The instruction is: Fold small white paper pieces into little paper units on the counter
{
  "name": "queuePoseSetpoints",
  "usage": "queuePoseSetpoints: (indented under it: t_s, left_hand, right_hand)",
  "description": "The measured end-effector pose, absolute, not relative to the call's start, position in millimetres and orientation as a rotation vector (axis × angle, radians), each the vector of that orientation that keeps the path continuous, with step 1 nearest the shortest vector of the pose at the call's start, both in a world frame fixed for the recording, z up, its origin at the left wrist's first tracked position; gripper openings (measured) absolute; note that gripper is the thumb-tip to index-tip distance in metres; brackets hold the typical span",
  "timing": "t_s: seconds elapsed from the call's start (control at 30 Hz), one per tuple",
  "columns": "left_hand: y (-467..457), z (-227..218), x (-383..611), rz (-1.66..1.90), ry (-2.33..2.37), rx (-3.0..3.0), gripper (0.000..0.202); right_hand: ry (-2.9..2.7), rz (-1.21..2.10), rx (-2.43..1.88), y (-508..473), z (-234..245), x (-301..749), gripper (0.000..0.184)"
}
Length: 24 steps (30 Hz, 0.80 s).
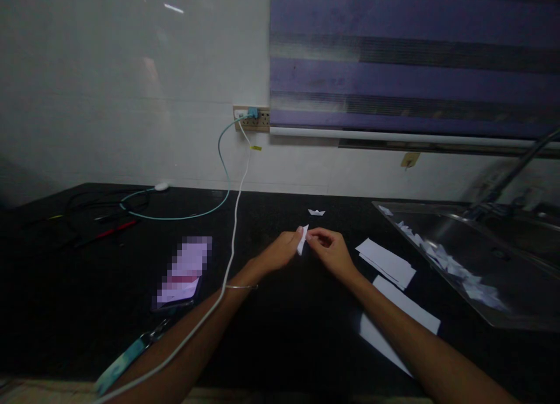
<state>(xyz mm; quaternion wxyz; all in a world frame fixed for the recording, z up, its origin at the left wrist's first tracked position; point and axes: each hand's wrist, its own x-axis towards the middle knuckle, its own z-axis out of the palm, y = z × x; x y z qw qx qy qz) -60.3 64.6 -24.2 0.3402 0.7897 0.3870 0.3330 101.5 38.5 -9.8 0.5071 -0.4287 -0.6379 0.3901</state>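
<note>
Over the middle of the black counter, my left hand (284, 249) is closed on a small folded piece of white paper (303, 240), its thumb against the paper's upper part. From the other side my right hand (329, 247) meets the same paper, thumb and forefinger pinched at its right edge. A small white paper boat (317, 212) stands on the counter just beyond both hands. To the right of my right hand lies a stack of white paper slips (385, 261), and larger white sheets (406, 305) lie partly under my right forearm.
Many folded white papers (450, 264) line the rim of the metal sink (490, 316) at right. A phone (186, 270) with a teal strap (122, 363) lies at left. A white cable (235, 229) hangs from the wall socket (262, 119) across my left forearm.
</note>
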Motion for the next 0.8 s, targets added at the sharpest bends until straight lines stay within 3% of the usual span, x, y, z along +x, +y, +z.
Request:
queuePoseSetpoints:
  t_s: [0.43,0.8]
  left_hand:
    - [63.4,-23.8,-55.3,0.990,1.136,2.108,0.060]
    - [64.6,-23.8,-63.1,0.855,0.920,2.165,0.065]
  right_hand:
    - [-1.343,1.217,-0.898,43.5,-17.6,100.1,0.022]
    - [-1.526,0.968,-0.940,41.6,-18.9,99.4,0.017]
